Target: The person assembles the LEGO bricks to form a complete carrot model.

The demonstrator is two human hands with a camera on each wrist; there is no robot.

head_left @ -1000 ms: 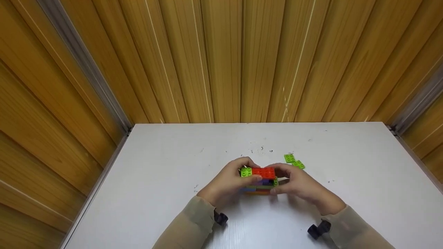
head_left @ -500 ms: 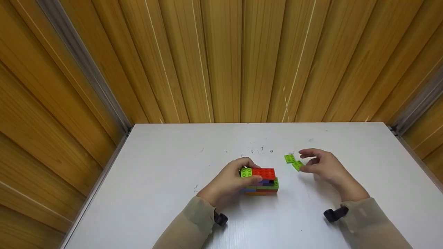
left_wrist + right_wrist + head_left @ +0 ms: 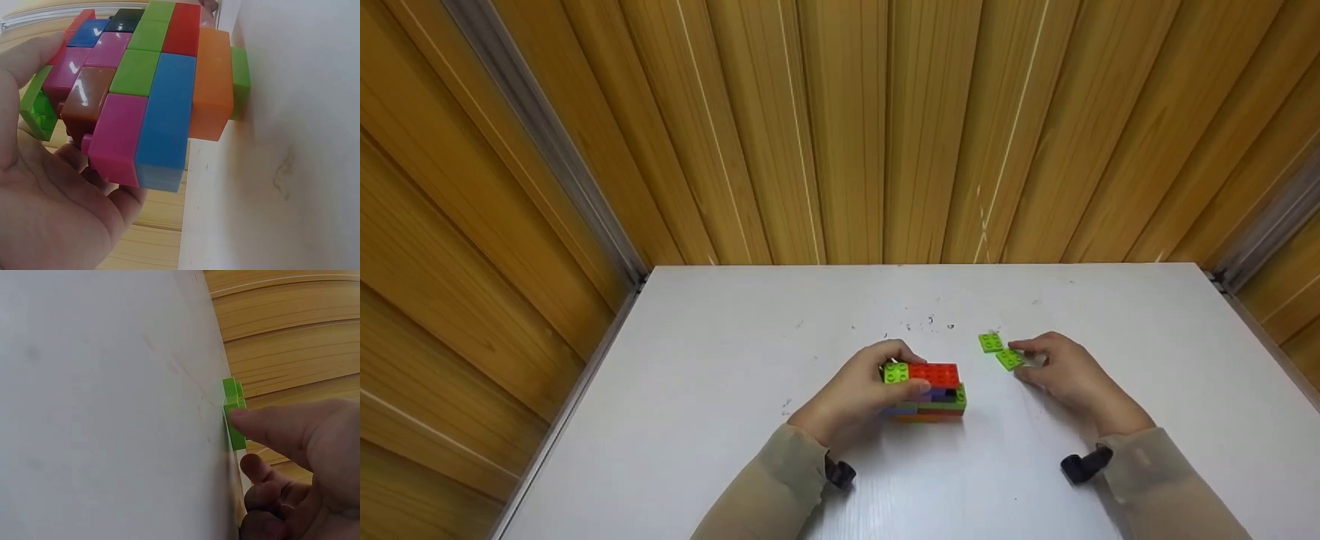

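Observation:
In the head view my left hand [image 3: 859, 394] grips a block of stacked toy building bricks [image 3: 937, 411], its thumb across the front near the top. A red brick [image 3: 934, 374] and a light green brick [image 3: 895, 373] form the top. The left wrist view shows pink, brown, blue and orange bricks [image 3: 211, 90] along its side, the orange layer low by the table. Farther right, my right hand [image 3: 1069, 375] pinches a flat green brick [image 3: 1008, 359] between thumb and index finger. A second flat green brick [image 3: 990, 343] lies corner to corner with it.
Everything stands on a white table [image 3: 720, 360] with dark specks and scuffs. Wood-patterned panels [image 3: 840, 135] rise behind its back edge and on both sides.
My right hand has left the stack's right side, reached right and back to the flat green bricks, and closed its fingertips on the nearer one. My left hand stays on the stack.

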